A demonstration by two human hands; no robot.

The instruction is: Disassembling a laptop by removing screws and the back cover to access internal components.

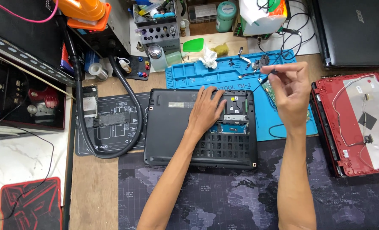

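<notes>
A black laptop base (172, 127) lies bottom-up on the desk, with an open bay at its right showing a metal caddy and blue board. My left hand (206, 108) rests flat on it, fingers spread beside the open bay. My right hand (289, 91) is raised over the blue work mat (198, 74), its thumb and forefinger pinching a small dark part (271, 71) with a thin black cable hanging from it.
A red laptop lid (361, 123) with loose wires lies at the right, a closed black laptop (355, 32) behind it. A black hose (81, 115) curls at the left beside a dark mat. Small parts, a tissue and bottles stand at the back. A world-map desk mat (223, 200) covers the front.
</notes>
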